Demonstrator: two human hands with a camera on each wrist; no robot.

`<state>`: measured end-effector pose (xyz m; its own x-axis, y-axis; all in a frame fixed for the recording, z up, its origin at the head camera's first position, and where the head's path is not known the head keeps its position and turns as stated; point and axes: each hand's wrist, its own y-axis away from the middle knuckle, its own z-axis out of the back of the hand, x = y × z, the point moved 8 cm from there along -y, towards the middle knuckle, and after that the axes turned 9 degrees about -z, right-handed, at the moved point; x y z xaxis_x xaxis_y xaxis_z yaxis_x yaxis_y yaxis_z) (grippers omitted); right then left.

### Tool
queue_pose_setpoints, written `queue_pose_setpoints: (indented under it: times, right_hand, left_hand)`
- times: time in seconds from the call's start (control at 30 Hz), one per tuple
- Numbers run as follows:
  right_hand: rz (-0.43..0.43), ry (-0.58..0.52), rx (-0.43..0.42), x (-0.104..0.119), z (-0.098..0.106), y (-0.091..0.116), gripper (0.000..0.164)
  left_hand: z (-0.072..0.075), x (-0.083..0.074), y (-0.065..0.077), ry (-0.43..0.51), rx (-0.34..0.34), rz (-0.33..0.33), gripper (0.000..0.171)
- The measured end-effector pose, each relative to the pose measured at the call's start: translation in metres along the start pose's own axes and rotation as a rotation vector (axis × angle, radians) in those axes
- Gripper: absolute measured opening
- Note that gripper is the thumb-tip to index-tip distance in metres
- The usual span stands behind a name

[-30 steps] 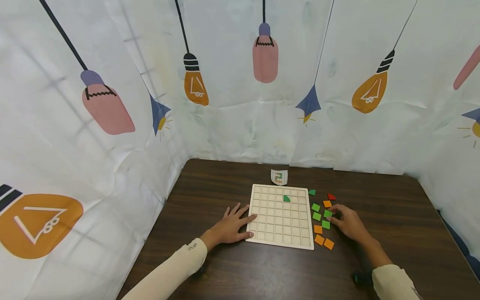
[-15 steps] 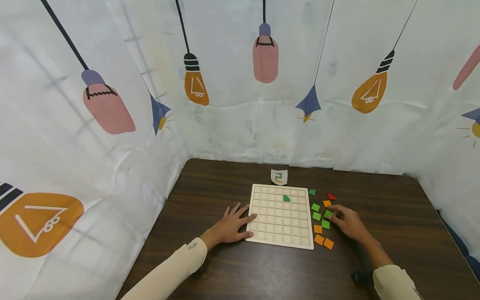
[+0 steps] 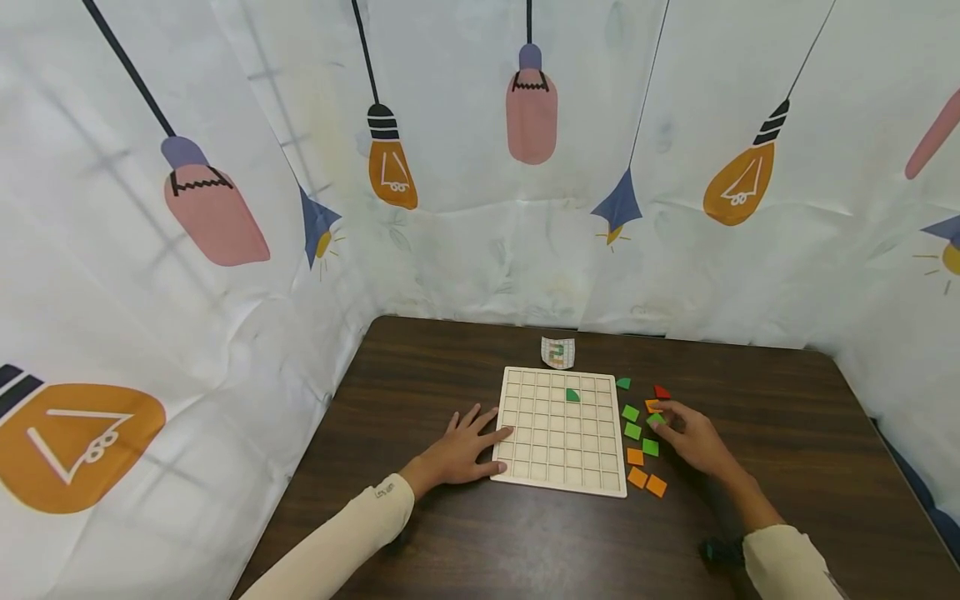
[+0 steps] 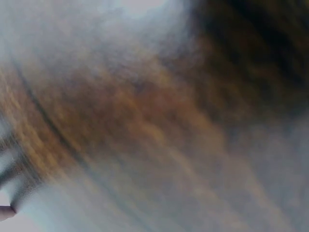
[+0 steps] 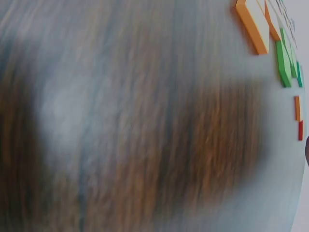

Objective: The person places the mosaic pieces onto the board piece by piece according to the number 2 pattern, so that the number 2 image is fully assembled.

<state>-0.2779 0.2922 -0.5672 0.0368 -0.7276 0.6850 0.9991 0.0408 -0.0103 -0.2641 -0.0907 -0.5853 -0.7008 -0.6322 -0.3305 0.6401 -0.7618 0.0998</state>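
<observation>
A pale wooden grid board (image 3: 555,454) lies on the dark table, with one dark green quarter-round tile (image 3: 572,395) in its upper part. My left hand (image 3: 465,450) rests with spread fingers on the board's left edge; just a fingertip (image 4: 7,212) shows in the left wrist view. Right of the board, my right hand (image 3: 693,437) pinches a light green square tile (image 3: 656,419) between thumb and fingers. Its fingers partly cover an orange tile (image 3: 651,406). In the right wrist view the held tile is out of sight.
Loose green square tiles (image 3: 632,431) and orange square tiles (image 3: 635,457) lie along the board's right side. A red tile (image 3: 662,391) and another green quarter-round (image 3: 623,383) lie farther back. A small printed pattern card (image 3: 558,353) sits behind the board. Patterned fabric (image 3: 480,275) hangs behind the table.
My right hand has moved slightly away from me with the light green tile, bringing it closer to the orange one. The left hand stays in place on the board.
</observation>
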Motion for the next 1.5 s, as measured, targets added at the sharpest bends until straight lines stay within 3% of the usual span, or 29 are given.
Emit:
queue_pose_setpoints:
  times: [0.27,0.43,0.67,1.07,1.37,1.5]
  right_hand:
    - [-0.075,-0.082,0.072,0.009,-0.012,-0.008,0.036]
    - [-0.066,-0.082,0.085,0.019,-0.017,-0.012,0.035]
    - [-0.050,-0.161,0.151,0.035,-0.030,-0.016,0.036]
    - [-0.037,-0.268,0.186,0.061,-0.048,-0.030,0.032]
    - [0.019,-0.352,0.205,0.072,-0.060,-0.038,0.036]
    - [0.004,-0.371,0.215,0.074,-0.067,-0.042,0.036]
  left_hand:
    - [0.000,0.000,0.001,0.007,-0.004,0.001,0.068]
    - [-0.001,0.000,0.002,0.008,-0.002,0.006,0.068]
    - [-0.002,0.001,0.003,0.005,-0.003,0.008,0.067]
    - [0.001,0.000,0.004,0.014,-0.012,0.003,0.067]
    - [0.000,0.001,0.004,0.006,-0.008,0.005,0.068]
    - [0.000,0.001,0.003,0.004,-0.006,0.004,0.068]
